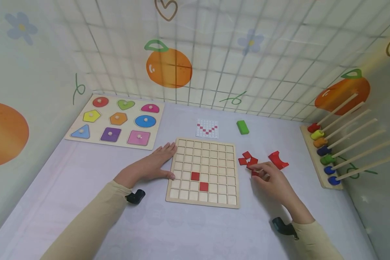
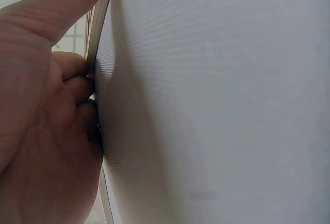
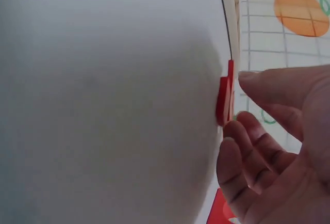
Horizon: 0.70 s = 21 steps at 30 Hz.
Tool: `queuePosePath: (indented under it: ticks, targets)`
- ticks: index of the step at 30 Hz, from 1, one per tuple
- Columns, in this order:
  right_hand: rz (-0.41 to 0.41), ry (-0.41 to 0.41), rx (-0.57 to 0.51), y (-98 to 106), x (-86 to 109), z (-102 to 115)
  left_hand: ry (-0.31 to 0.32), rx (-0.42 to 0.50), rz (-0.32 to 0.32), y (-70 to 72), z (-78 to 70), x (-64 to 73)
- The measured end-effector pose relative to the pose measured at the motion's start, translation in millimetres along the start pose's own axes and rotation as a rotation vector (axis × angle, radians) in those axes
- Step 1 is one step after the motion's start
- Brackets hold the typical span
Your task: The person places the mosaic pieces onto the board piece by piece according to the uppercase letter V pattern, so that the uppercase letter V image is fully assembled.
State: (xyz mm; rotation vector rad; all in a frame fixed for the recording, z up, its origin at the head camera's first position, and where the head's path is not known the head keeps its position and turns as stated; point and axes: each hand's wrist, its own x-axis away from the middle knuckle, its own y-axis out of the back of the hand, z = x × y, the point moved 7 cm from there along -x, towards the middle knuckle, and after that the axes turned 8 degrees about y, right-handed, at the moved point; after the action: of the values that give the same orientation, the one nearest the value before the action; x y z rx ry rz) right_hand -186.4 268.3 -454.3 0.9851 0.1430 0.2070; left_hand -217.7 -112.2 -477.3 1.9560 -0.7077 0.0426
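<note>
A square wooden grid board (image 1: 203,196) lies in the middle of the table, with two red square tiles, one (image 1: 195,176) and another (image 1: 203,186), set diagonally in its cells. My left hand (image 1: 154,162) rests at the board's left edge, thumb and fingertips against the rim; the left wrist view has the thumb (image 2: 62,7) at that edge. To the right of the board, my right hand (image 1: 273,180) reaches over a small group of loose red tiles (image 1: 243,161). Its thumb and fingers are apart around a tile (image 1: 255,173), with a gap between them in the right wrist view.
A pattern card (image 1: 207,129) and a green block (image 1: 242,127) lie behind the board. A red arch block (image 1: 278,160) is beyond my right hand. A shape-knob puzzle (image 1: 117,142) lies at the back left; a bead rack with tilted pegs (image 1: 321,159) stands at the right.
</note>
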Motion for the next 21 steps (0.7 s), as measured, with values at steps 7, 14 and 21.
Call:
queuePosePath:
  ticks: [7, 14, 21]
  targets:
    - [-0.001, -0.014, 0.035, -0.2, 1.0, -8.5, 0.009, -0.001, -0.001, -0.4, 1.0, 0.0]
    - [-0.009, -0.021, 0.039, -0.2, 1.5, -10.0, 0.015, 0.003, -0.004, 0.4, 0.3, 0.8]
    - [-0.017, -0.022, 0.006, -1.1, 1.8, -8.5, 0.013, -0.001, -0.003, 0.8, -0.7, 1.7]
